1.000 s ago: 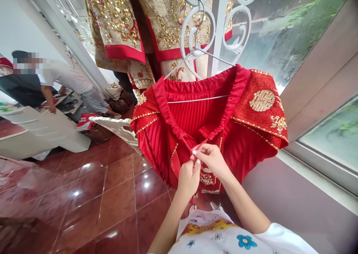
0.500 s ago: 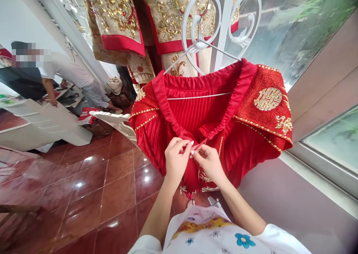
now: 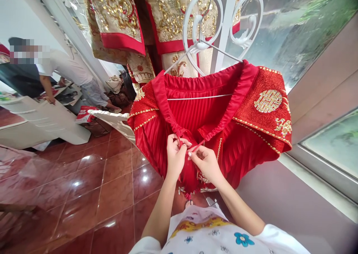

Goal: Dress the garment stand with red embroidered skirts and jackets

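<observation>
A red pleated skirt (image 3: 195,116) with gold-embroidered panels hangs from a white wire hanger (image 3: 201,53) on a white scrolled rack (image 3: 223,19). My left hand (image 3: 175,156) pinches one thin red drawstring (image 3: 179,139) at the open front of the waistband. My right hand (image 3: 205,164) pinches the other drawstring end (image 3: 195,146). Both hands are closed and almost touch, just below the gathered waistband.
Cream and gold embroidered garments (image 3: 117,19) hang behind the skirt. A window (image 3: 293,27) and grey wall ledge (image 3: 313,172) run along the right. Glossy red floor tiles (image 3: 84,194) spread to the left. Another person (image 3: 64,75) bends over a white table (image 3: 41,123) at far left.
My hands rose slightly and came closer together at the waistband opening. My left hand shifted from below the right hand to beside it, each now pinching a string end.
</observation>
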Motion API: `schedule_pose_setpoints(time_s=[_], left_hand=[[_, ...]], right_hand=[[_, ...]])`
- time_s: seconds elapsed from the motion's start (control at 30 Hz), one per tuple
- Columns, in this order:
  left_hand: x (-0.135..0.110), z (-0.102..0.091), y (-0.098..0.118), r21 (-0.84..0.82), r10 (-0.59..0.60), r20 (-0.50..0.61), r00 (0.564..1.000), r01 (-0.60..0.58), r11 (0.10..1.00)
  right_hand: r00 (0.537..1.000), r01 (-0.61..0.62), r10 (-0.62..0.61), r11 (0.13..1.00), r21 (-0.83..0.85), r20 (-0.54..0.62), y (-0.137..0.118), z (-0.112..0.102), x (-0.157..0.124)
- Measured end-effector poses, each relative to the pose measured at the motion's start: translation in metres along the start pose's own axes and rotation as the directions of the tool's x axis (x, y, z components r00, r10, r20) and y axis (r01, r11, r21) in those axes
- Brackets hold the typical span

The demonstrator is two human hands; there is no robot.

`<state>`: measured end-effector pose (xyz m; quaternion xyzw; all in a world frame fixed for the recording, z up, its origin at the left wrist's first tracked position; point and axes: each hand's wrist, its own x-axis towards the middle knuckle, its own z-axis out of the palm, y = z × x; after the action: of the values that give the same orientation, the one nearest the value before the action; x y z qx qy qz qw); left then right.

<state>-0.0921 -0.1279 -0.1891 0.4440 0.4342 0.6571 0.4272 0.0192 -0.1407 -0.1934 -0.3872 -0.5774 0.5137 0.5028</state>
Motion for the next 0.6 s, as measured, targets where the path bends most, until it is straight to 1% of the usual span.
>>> schedule_pose_setpoints(time_s=[0.1, 0.2, 0.27, 0.3, 0.37, 0.4, 0.5, 0.53, 0.6], left_hand=[[-0.001, -0.01, -0.001, -0.184, -0.134, 0.048, 0.99, 0.14, 0.973], [-0.004, -0.023, -0.005, -0.301, -0.265, 0.037, 0.964, 0.264, 0.917], [-0.007, -0.029, -0.009, -0.387, -0.306, 0.059, 0.95, 0.304, 0.87], [-0.009, -0.031, -0.01, -0.438, -0.308, 0.085, 0.948, 0.313, 0.843], [-0.014, -0.032, -0.011, -0.535, -0.269, 0.115, 0.956, 0.288, 0.794], [-0.015, -0.033, -0.01, -0.564, -0.238, 0.104, 0.966, 0.255, 0.786], [-0.017, -0.04, -0.001, -0.556, -0.132, 0.009, 0.991, 0.114, 0.824], [-0.017, -0.046, 0.002, -0.546, -0.091, -0.033, 0.995, 0.059, 0.836], [-0.014, -0.066, 0.008, -0.547, -0.012, -0.125, 0.992, -0.059, 0.835]], right_hand=[[1.0, -0.007, 0.007, 1.0, 0.008, -0.008, -0.001, -0.003, 0.001], [1.0, -0.023, 0.023, 0.999, 0.04, -0.002, -0.002, -0.006, 0.002], [0.999, -0.034, 0.034, 0.997, 0.067, 0.011, -0.004, -0.007, 0.003], [0.999, -0.041, 0.039, 0.996, 0.08, 0.022, -0.005, -0.007, 0.003], [0.997, -0.061, 0.056, 0.993, 0.097, 0.055, -0.006, -0.007, 0.004], [0.995, -0.073, 0.065, 0.992, 0.102, 0.075, -0.007, -0.008, 0.004], [0.99, -0.095, 0.081, 0.989, 0.113, 0.117, -0.009, -0.012, 0.005], [0.99, -0.095, 0.081, 0.989, 0.118, 0.115, -0.01, -0.014, 0.005], [0.993, -0.088, 0.076, 0.988, 0.127, 0.092, -0.011, -0.02, 0.005]])
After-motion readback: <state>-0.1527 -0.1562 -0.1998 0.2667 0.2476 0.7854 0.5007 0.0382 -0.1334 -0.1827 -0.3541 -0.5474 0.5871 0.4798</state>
